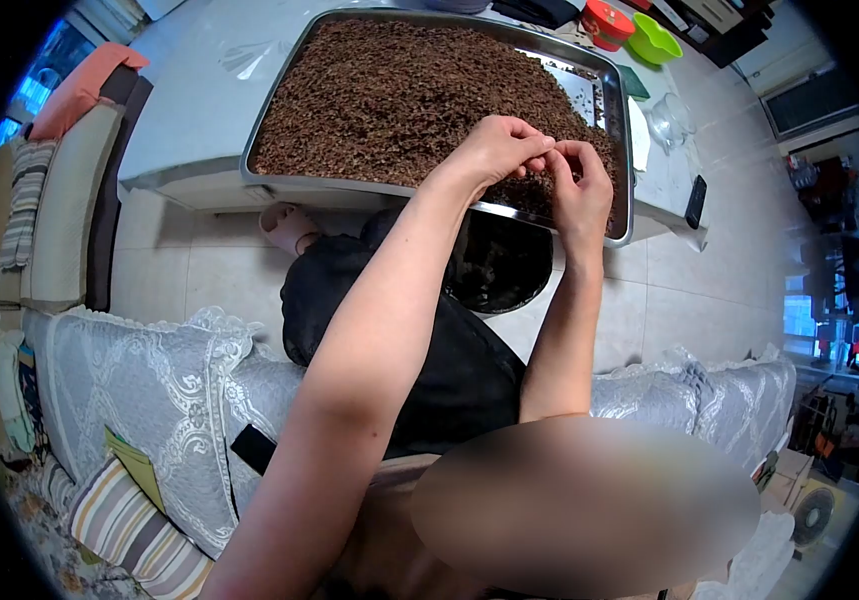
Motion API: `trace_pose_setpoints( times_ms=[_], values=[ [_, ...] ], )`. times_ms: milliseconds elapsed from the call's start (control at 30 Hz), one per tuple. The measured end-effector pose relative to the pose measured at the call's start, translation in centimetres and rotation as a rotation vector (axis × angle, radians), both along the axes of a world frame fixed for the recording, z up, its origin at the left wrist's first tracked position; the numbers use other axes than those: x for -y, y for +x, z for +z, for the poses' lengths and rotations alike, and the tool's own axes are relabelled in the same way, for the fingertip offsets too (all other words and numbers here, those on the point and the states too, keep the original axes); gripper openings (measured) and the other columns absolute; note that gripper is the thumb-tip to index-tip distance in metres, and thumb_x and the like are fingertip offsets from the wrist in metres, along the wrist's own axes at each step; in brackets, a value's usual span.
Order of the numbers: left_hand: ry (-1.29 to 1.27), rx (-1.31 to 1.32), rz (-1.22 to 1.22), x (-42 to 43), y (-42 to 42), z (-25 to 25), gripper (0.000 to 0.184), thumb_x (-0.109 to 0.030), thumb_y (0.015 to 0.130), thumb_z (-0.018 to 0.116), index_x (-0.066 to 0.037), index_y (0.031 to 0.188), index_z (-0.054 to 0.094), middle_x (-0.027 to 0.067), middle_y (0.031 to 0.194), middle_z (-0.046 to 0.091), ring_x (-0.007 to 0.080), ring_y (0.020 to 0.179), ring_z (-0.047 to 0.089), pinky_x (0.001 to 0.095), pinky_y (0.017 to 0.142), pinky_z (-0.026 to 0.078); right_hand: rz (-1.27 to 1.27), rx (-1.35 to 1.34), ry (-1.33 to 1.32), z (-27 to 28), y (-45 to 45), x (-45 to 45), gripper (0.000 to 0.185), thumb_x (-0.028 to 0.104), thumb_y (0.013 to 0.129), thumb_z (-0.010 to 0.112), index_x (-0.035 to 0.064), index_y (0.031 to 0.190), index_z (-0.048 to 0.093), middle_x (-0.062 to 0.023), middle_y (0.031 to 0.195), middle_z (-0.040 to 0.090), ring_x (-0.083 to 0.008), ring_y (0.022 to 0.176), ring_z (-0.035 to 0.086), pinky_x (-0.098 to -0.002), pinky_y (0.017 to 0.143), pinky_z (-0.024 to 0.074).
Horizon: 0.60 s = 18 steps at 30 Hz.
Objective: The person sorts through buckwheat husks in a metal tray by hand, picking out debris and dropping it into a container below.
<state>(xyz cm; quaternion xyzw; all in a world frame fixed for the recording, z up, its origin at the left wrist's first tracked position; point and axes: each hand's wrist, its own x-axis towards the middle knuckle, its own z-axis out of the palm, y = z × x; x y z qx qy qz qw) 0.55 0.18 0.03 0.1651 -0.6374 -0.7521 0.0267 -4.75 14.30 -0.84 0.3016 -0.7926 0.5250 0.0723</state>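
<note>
A large metal tray (621, 150) on the table holds a broad heap of small dried brown bits (399, 95). Over its near right part, my left hand (499, 155) and my right hand (584, 190) meet at the fingertips. Both are closed in a pinch, thumbs against fingers. Whatever lies between the fingertips is too small to make out. Part of the tray's bottom shows bare at the far right, with scattered bits on it. Below the near rim, between my legs, stands a black-lined bin (501, 265).
A red container (607, 24), a green bowl (655, 38) and a clear glass bowl (669, 122) stand beyond and right of the tray. A black remote (695, 202) is at the table's right edge. The sofa (149, 380) has a lace cover.
</note>
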Motion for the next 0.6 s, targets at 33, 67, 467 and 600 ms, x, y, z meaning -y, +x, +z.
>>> trace_pose_setpoints(
  times_ms=[33,67,467,600],
  values=[
    [0.013,-0.011,-0.001,0.1,0.0,-0.1,0.022,-0.020,0.094,0.065,0.000,0.103,0.067,0.0037,0.082,0.067,0.0072,0.070,0.061,0.0187,0.059,0.048,0.012,0.071,-0.019,-0.1,0.0,0.0,0.011,0.010,0.087,0.067,0.0007,0.091,0.064,-0.0101,0.083,0.066,-0.0193,0.073,0.060,-0.0315,0.066,0.0474],
    [0.027,-0.023,-0.002,0.2,0.0,-0.3,0.023,-0.020,0.093,0.065,0.001,0.103,0.067,0.0041,0.081,0.067,0.0075,0.070,0.061,0.0187,0.059,0.049,0.007,0.110,-0.021,-0.2,0.0,0.0,0.011,0.010,0.088,0.066,0.0004,0.091,0.064,-0.0095,0.082,0.065,-0.0180,0.073,0.059,-0.0311,0.066,0.0471],
    [-0.003,-0.031,-0.033,0.4,0.3,0.7,0.024,-0.017,0.092,0.067,0.005,0.102,0.068,0.0106,0.086,0.070,0.0126,0.075,0.068,0.0215,0.067,0.057,0.057,0.418,-0.179,-0.6,-0.3,-0.3,0.010,0.013,0.094,0.062,0.0027,0.094,0.062,-0.0021,0.081,0.063,-0.0073,0.062,0.054,-0.0218,0.050,0.0449],
    [0.041,0.044,-0.030,0.2,0.3,0.7,0.024,-0.020,0.095,0.063,0.003,0.095,0.068,0.0067,0.081,0.069,0.0086,0.070,0.064,0.0193,0.062,0.054,0.097,0.505,-0.272,-0.5,-0.1,0.1,0.011,0.012,0.095,0.061,0.0015,0.097,0.061,-0.0033,0.082,0.062,-0.0082,0.064,0.057,-0.0231,0.049,0.0498]
  ],
)
